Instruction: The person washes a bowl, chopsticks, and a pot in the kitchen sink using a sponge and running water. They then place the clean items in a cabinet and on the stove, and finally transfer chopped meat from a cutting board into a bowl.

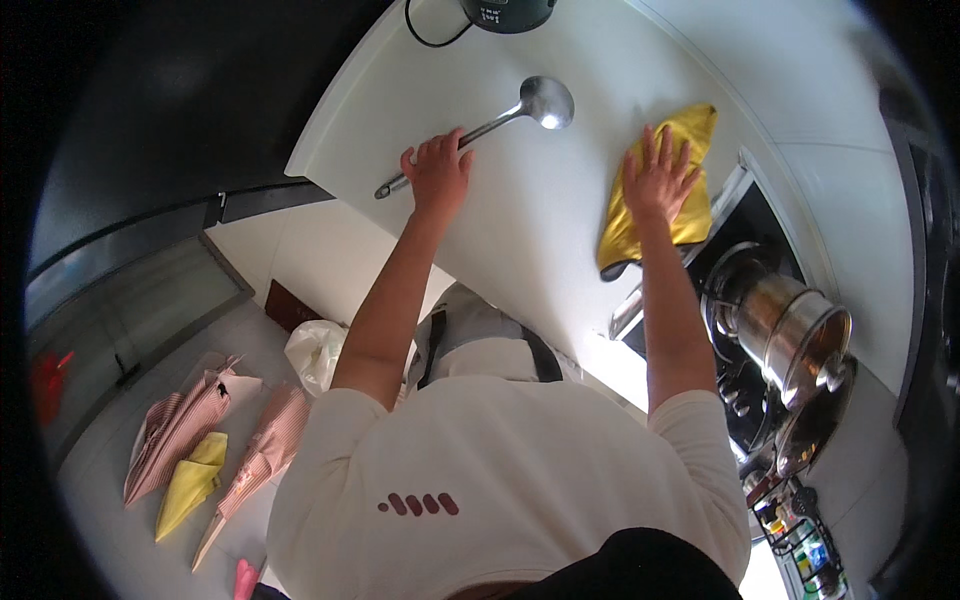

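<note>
A steel ladle (547,103) lies across the white countertop (517,217), its bowl pointing to the upper right. My left hand (440,169) rests over its handle, the fingers curled on it near the middle; how firmly they close on it cannot be told. On the right, my right hand (658,180) is spread flat, palm down, on a yellow cloth (620,225) with a dark edge. That cloth lies on the counter beside the frame of the gas hob.
At right, a steel pot (780,322) stands on the hob, with a pan (817,420) and a bottle rack (806,540) nearby. A dark appliance (510,13) with a cord stands at the counter's far end. Striped cloths (180,442) hang at lower left, near a white plastic bag (315,352).
</note>
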The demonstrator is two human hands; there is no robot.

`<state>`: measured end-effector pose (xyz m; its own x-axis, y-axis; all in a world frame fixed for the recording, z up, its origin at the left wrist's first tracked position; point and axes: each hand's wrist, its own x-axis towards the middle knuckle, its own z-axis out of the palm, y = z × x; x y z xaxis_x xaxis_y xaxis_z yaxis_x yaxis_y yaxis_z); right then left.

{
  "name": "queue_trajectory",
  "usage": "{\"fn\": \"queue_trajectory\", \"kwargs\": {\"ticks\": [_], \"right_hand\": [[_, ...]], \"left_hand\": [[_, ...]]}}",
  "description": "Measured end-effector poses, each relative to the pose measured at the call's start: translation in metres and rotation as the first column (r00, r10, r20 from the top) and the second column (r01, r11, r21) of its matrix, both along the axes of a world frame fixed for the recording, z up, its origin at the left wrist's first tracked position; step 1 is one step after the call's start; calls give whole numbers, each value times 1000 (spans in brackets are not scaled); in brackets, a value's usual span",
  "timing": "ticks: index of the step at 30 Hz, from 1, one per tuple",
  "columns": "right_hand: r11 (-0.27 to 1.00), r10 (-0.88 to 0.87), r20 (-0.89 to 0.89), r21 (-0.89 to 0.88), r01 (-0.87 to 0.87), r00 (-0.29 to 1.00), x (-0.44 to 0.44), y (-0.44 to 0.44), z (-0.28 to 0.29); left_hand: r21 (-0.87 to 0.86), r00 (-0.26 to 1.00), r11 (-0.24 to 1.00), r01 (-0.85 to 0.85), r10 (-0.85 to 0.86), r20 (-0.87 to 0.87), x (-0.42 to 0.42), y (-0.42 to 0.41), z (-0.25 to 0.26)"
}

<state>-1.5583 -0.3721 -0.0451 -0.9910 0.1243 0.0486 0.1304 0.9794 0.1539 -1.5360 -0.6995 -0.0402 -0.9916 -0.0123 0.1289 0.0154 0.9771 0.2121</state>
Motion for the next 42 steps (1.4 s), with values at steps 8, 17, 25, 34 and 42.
{"fn": "queue_trajectory", "kwargs": {"ticks": [8,17,25,34,42], "right_hand": [[992,126,-51,28,-125,991,-150,28,-23],[863,472,-153,-119,-490,868,-130,-129,-6],[581,504,-233,-621,-526,832,-6,-177,9],[655,629,-45,-509,-559,777,40,-155,11],[698,626,-74,-390,-601,776,-47,-294,-3]], "left_hand": [[77,989,986,-146,147,-1,2,-12,-1],[269,941,915,-301,331,-69,13,-60,8],[402,926,868,-291,361,-110,9,-69,11],[433,916,833,-344,400,-41,25,-76,11],[489,882,791,-368,464,-85,24,-92,32]]}}
